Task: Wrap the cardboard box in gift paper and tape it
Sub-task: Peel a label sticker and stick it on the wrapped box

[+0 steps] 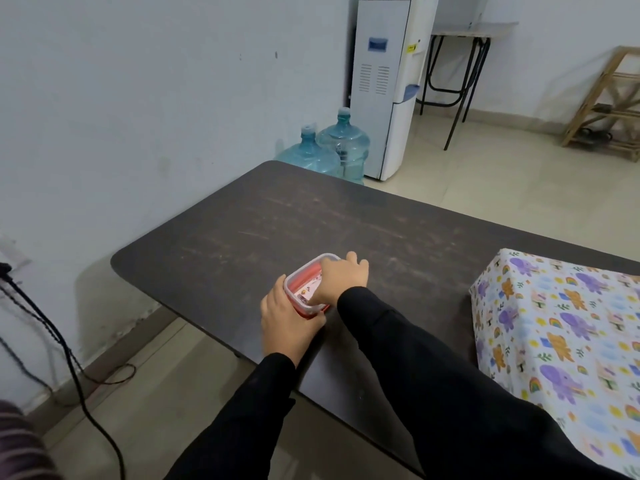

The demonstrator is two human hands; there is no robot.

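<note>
So the left hand [289, 317] grips the red tub [302, 284] by the bench's [242, 220] near edge, and the right hand [343, 277] dips inside (can't tell if it's pinching anything). The paper-covered box [554, 334] sits well right, with open benchtop between.

- Plain office-like room: bare white walls [138, 81], tiled floor [519, 181].
- Water dispenser [384, 88], two blue water jugs [343, 143] by the far wall.
- Folding table [474, 29], wooden rack [609, 102] far right.

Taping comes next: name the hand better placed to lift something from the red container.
Right: the right hand reaches inside the red container; the left hand grips its outer wall, steadying it.
</note>
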